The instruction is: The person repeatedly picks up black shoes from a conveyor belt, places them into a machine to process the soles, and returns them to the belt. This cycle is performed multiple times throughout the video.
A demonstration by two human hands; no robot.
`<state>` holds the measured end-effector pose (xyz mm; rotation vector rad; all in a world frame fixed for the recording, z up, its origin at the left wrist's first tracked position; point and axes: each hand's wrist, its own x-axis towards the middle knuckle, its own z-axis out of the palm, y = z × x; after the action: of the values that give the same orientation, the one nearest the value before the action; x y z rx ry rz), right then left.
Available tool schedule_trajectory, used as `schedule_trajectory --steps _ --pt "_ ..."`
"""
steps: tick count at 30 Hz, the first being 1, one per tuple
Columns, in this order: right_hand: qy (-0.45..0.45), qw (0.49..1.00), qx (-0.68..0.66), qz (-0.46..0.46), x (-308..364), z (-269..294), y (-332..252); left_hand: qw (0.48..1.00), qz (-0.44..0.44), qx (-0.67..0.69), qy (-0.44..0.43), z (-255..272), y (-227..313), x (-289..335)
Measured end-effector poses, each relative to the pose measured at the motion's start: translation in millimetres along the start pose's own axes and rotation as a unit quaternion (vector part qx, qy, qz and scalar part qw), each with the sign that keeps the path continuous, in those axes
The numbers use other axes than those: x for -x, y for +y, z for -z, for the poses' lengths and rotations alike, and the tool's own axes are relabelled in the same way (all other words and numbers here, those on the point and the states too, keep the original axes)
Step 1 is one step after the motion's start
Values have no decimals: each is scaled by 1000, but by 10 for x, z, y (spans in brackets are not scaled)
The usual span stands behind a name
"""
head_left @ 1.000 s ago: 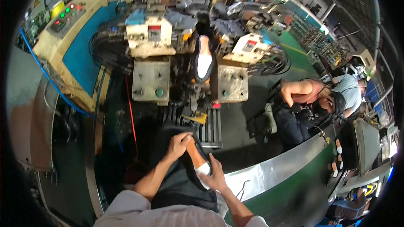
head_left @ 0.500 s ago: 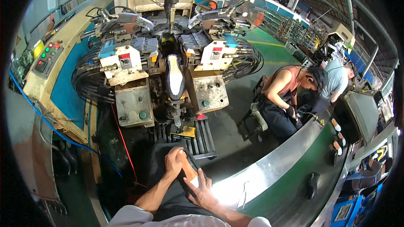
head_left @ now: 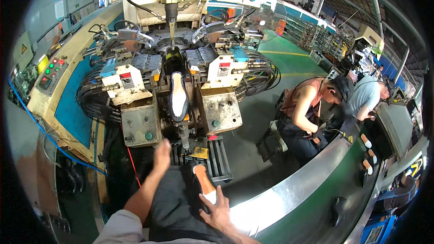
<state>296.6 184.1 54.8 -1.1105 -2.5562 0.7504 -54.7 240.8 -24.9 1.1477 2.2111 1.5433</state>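
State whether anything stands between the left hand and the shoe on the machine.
Nothing visible stands between the left hand and that shoe; the left metal box lies beside the path, though one view leaves depth uncertain.

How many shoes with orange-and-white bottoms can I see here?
5: one shoe on the machine, another shoe at the person's right hand, and three shoes along the far side of the green belt. Others may be hidden from view.
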Motion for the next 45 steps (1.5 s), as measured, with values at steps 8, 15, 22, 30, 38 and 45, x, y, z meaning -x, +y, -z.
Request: schedule_trajectory --steps 8,15,22,30,38,45 --pt "113 990 84 -21 -668 677 110 740 275 545 -282 73 692 -2249" --pt "122 986 74 89 -1854 1202 -340 823 153 503 -212 243 854 -2149" --pt "151 971 72 172 -3302 948 -778 820 56 559 -110 1185 960 -589" --pt "147 981 52 113 -4017 237 -790 841 227 490 27 1768 333 688" --pt "170 972 89 138 -3969 28 -965 801 247 543 47 1848 252 1260" --pt "208 948 67 232 -3758 -247 -758 815 260 517 13 1629 283 1392"
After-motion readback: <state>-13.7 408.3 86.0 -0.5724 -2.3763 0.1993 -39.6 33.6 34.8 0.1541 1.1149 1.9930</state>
